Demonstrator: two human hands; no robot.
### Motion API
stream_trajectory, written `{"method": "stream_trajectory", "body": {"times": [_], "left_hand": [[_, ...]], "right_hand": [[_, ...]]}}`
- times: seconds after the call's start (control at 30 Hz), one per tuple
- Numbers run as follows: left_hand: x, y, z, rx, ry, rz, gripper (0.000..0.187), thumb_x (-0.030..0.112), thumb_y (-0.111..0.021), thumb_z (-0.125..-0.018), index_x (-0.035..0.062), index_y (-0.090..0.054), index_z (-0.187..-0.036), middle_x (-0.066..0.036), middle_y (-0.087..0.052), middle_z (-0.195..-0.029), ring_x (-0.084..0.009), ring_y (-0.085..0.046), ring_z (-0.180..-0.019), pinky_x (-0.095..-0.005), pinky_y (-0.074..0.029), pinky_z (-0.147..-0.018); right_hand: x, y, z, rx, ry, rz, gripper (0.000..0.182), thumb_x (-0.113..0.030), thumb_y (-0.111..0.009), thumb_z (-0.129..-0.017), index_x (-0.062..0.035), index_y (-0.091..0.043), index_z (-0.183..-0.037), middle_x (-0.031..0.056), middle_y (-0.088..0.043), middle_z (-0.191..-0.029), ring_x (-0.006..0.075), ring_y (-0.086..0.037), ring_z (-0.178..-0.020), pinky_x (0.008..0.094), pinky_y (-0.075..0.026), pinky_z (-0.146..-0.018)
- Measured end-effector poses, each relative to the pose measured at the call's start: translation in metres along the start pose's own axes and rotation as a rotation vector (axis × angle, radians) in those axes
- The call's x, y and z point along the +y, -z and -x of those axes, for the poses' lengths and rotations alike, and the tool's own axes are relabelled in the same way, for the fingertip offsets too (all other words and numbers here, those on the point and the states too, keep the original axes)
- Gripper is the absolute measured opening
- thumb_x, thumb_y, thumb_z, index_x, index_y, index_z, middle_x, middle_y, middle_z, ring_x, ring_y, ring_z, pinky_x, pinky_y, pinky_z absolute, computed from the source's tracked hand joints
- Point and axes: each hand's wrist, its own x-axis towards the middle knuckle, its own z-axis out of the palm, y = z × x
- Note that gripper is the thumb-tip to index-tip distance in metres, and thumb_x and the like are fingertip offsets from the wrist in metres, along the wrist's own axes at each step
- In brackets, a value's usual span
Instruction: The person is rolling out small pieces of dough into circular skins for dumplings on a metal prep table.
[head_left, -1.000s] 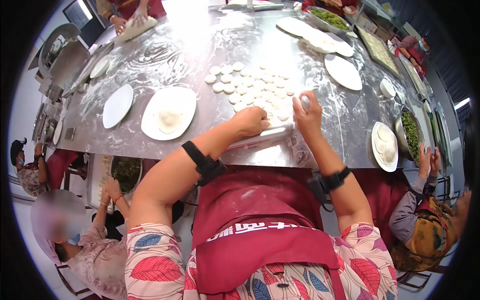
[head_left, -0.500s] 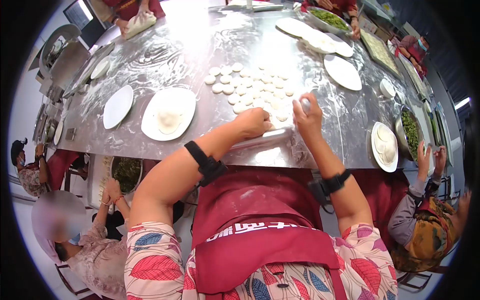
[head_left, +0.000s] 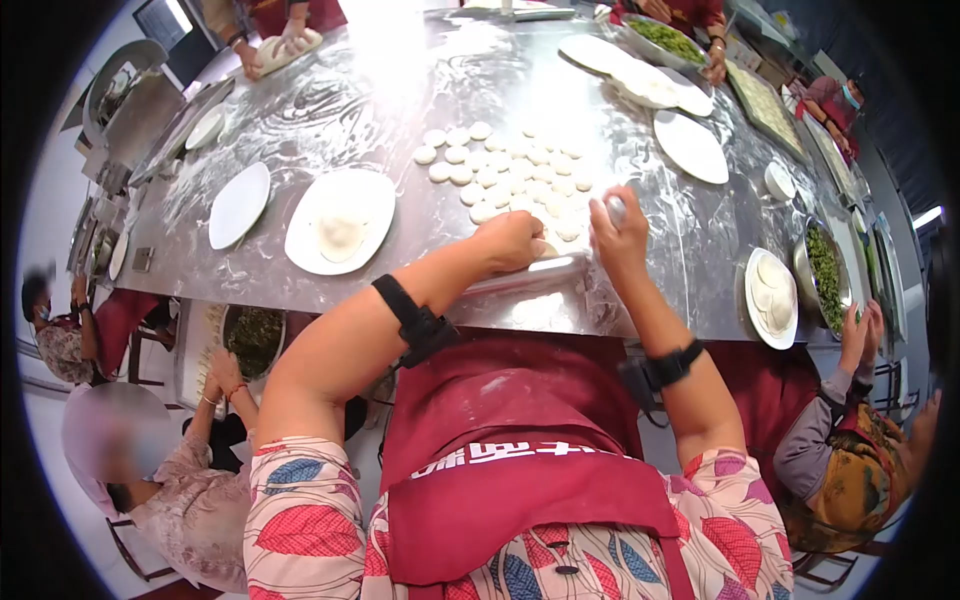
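— What's in each grip?

— The left hand (head_left: 512, 243) presses flat, fingers together, on a rolling pin (head_left: 530, 274) lying along the near edge of the steel surface (head_left: 330, 120). The right hand (head_left: 618, 232) is closed round something pale; I cannot tell what.

— And the dough?

— One piece of dough (head_left: 553, 247) sits between the two grips, touching the pin. Just beyond them lies a cluster of small dough rounds (head_left: 510, 170); left of the left grip, a white plate (head_left: 340, 221) carries flattened wrappers (head_left: 340, 235)
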Motion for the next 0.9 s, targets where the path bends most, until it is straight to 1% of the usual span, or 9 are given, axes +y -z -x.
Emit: {"method": "stream_trajectory", "body": {"times": [0.03,0.07,0.17,0.27,0.47,0.63,0.73,0.83,0.9], "left_hand": [[-0.001,-0.001,0.002,-0.02,-0.015,-0.01,0.019,0.014,-0.058,-0.079,-0.0014,-0.064,-0.089,-0.023,-0.065,-0.085,-0.033,-0.063,-0.083,-0.039,-0.047,-0.075],[-0.011,-0.006,-0.001,0.007,-0.068,-0.051,0.018,0.013,-0.057,-0.08,-0.0012,-0.063,-0.09,-0.021,-0.065,-0.086,-0.0315,-0.063,-0.083,-0.039,-0.047,-0.074],[-0.014,0.0,0.011,-0.059,0.023,0.14,0.019,0.011,-0.057,-0.081,-0.001,-0.062,-0.093,-0.019,-0.065,-0.088,-0.0299,-0.063,-0.082,-0.0384,-0.048,-0.073],[-0.01,0.002,0.014,-0.094,-0.024,0.157,0.02,0.01,-0.055,-0.083,-0.0009,-0.062,-0.097,-0.018,-0.065,-0.09,-0.0289,-0.062,-0.082,-0.0377,-0.047,-0.074],[-0.001,-0.001,-0.003,-0.061,-0.045,0.001,0.02,0.016,-0.056,-0.081,-0.0004,-0.064,-0.09,-0.019,-0.065,-0.087,-0.0295,-0.062,-0.081,-0.0386,-0.047,-0.072],[-0.014,-0.002,0.007,-0.044,0.054,0.128,0.02,0.011,-0.058,-0.078,0.0001,-0.063,-0.095,-0.018,-0.066,-0.088,-0.0277,-0.063,-0.082,-0.0382,-0.047,-0.071],[-0.017,0.002,0.015,-0.109,0.031,0.179,0.022,0.009,-0.059,-0.078,0.0004,-0.062,-0.098,-0.018,-0.066,-0.089,-0.0275,-0.063,-0.085,-0.038,-0.048,-0.071],[-0.021,-0.004,0.009,0.07,-0.002,0.081,0.019,0.019,-0.059,-0.079,0.002,-0.065,-0.086,-0.021,-0.065,-0.083,-0.0331,-0.063,-0.083,-0.0404,-0.049,-0.073],[-0.017,-0.007,0.005,0.01,0.068,0.067,0.024,0.024,-0.062,-0.077,0.0031,-0.067,-0.088,-0.02,-0.066,-0.086,-0.0334,-0.064,-0.084,-0.0406,-0.049,-0.074]], "right_hand": [[-0.001,0.012,0.015,0.004,0.023,0.034,0.013,-0.005,-0.061,-0.085,-0.0056,-0.048,-0.086,0.0055,-0.052,-0.059,0.0102,-0.051,-0.05,0.0268,-0.041,-0.045],[-0.014,0.024,0.033,-0.053,-0.148,-0.131,0.012,-0.004,-0.059,-0.086,-0.0065,-0.047,-0.087,0.0026,-0.052,-0.06,0.0079,-0.051,-0.05,0.0244,-0.04,-0.043],[-0.022,0.039,0.069,-0.054,-0.05,-0.207,0.011,-0.002,-0.057,-0.087,-0.0067,-0.047,-0.089,0.0009,-0.052,-0.061,0.0062,-0.05,-0.05,0.0227,-0.039,-0.042],[-0.01,0.025,0.039,-0.039,-0.119,-0.159,0.01,-0.003,-0.058,-0.087,-0.0063,-0.048,-0.089,0.0008,-0.051,-0.06,0.0062,-0.05,-0.049,0.0227,-0.039,-0.042],[-0.003,-0.001,0.0,-0.013,0.021,-0.041,0.012,-0.003,-0.059,-0.086,-0.0059,-0.049,-0.09,0.0009,-0.05,-0.059,0.0065,-0.05,-0.048,0.0241,-0.039,-0.042],[-0.022,0.04,0.074,-0.058,-0.09,-0.265,0.013,0.001,-0.058,-0.087,-0.0054,-0.048,-0.089,0.0021,-0.052,-0.065,0.0066,-0.052,-0.051,0.0225,-0.041,-0.042],[-0.015,0.031,0.059,-0.011,-0.091,-0.165,0.012,-0.001,-0.058,-0.087,-0.0056,-0.048,-0.09,0.0011,-0.051,-0.061,0.007,-0.051,-0.05,0.0224,-0.04,-0.043],[0.0,0.001,0.005,0.026,0.016,0.001,0.01,-0.005,-0.059,-0.086,-0.0054,-0.05,-0.089,0.0024,-0.052,-0.059,0.0076,-0.049,-0.048,0.0247,-0.039,-0.043],[-0.001,-0.01,-0.01,-0.009,-0.017,-0.036,0.012,-0.005,-0.061,-0.085,-0.0051,-0.049,-0.09,0.0027,-0.053,-0.061,0.0077,-0.049,-0.048,0.0253,-0.039,-0.043]]}}
